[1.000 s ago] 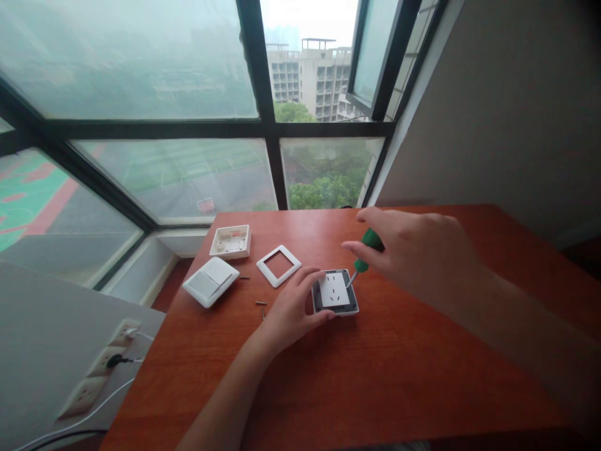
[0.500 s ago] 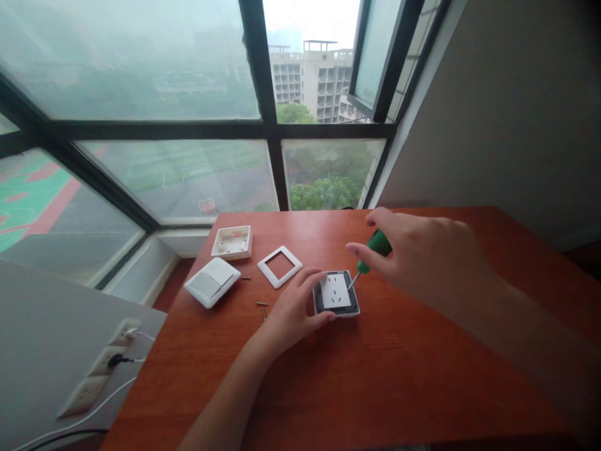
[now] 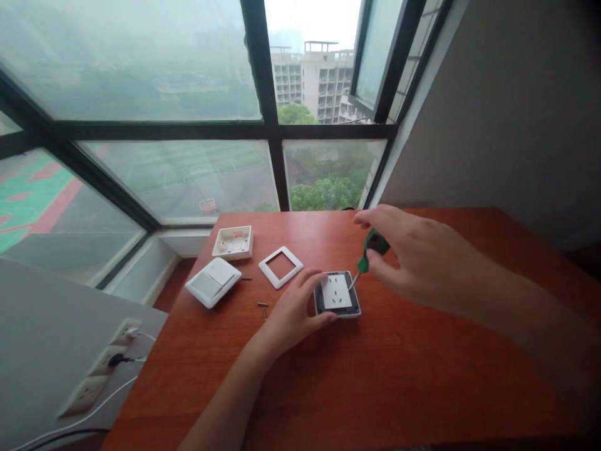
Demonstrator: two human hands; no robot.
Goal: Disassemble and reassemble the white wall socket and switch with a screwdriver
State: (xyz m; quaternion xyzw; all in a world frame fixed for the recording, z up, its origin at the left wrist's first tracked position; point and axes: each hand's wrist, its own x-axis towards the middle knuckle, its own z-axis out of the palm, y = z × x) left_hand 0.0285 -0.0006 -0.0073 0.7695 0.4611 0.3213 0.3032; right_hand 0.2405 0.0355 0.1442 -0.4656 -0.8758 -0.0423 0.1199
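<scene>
A wall socket (image 3: 336,292) with a white face and dark surround lies on the wooden table. My left hand (image 3: 295,307) grips it from the left, thumb at the near edge and fingers at the far edge. In my right hand (image 3: 399,244) is a green-handled screwdriver (image 3: 363,260), held at a slant. Its tip meets the right side of the socket's dark surround; any screw there is too small to make out. Left of my left hand lie a white cover frame (image 3: 267,270) and several loose screws (image 3: 262,304).
A white switch (image 3: 213,283) and an open white mounting box (image 3: 233,243) are at the table's left edge. Wall outlets (image 3: 104,360) with plugged-in cables sit low on the left. Windows (image 3: 178,130) rise behind the table (image 3: 375,376).
The fingers of my right hand have shifted round the screwdriver's handle, which has turned slightly. My left hand and the socket stay in place.
</scene>
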